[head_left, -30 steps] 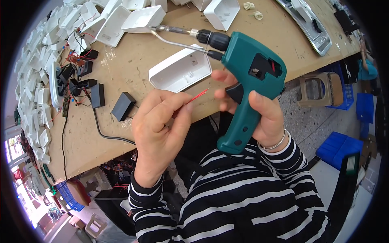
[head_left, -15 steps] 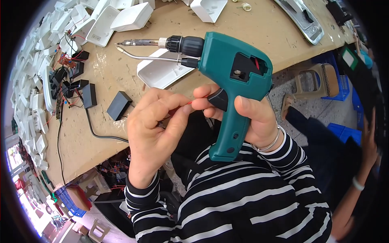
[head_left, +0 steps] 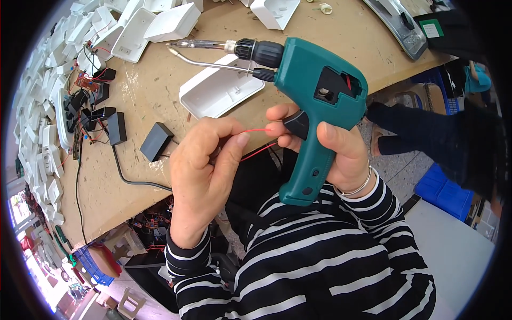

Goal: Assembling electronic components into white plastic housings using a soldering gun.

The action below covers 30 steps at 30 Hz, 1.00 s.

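My right hand is wrapped round the grip of a green soldering gun, with a thumb on the near side and fingers by its black trigger. The gun's metal tip and thin bent feed tube point left over the table. My left hand pinches a thin red wire between thumb and index finger. The wire stretches across to the fingertips of my right hand. A second red length slants below it. How the right fingers meet the wire is partly hidden.
On the brown table an open white housing lies behind my hands. A black box sits left, near wired parts and a dark cable. White housings pile up far left. At right a person in dark clothes stands near a blue crate.
My right hand and the soldering gun have shifted right and slightly away from my left hand, so more red wire shows between them. The person at right has moved.
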### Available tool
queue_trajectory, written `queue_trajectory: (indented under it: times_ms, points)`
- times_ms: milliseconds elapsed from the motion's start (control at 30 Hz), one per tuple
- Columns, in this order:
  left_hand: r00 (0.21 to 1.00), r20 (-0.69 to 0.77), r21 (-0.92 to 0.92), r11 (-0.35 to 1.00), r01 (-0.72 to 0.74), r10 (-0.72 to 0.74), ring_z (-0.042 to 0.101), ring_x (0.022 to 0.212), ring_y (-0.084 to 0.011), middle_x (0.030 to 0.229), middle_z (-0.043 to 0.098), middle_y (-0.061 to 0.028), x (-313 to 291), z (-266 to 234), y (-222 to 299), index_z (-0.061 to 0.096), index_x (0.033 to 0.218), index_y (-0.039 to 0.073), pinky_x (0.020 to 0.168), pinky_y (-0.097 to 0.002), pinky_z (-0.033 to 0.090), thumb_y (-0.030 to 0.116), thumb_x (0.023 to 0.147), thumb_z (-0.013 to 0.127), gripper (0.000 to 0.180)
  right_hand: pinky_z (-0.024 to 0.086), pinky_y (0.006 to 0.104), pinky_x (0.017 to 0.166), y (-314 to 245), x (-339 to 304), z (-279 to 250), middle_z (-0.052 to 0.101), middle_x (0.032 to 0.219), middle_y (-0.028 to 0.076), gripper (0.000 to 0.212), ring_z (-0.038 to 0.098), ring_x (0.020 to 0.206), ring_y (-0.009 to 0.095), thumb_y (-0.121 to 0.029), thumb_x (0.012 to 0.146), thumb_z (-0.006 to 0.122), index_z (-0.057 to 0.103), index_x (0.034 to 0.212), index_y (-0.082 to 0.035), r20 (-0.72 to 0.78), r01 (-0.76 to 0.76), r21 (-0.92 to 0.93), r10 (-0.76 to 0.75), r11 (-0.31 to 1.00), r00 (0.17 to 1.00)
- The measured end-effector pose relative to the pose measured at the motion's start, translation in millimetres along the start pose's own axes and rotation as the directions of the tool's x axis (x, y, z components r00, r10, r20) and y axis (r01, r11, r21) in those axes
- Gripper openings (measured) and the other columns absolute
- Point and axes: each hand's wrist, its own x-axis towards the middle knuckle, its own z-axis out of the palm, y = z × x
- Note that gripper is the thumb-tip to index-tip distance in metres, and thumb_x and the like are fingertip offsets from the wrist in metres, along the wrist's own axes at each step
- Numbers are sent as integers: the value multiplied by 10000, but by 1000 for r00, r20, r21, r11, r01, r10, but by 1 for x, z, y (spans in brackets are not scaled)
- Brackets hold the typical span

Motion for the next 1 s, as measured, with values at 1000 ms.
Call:
queue_trajectory:
  times_ms: [1000]
  points:
    - [975,108,34,979,-200,195,496,593,-150,712,569,-68,-11,-4,4,664,846,2,537,-261,366,-46,748,718,121,512,331,840,18,-2,24,602,1175,192,639,625,1029,325,29,739,715,457,1324,44,256,480,-862,-676,165,691]
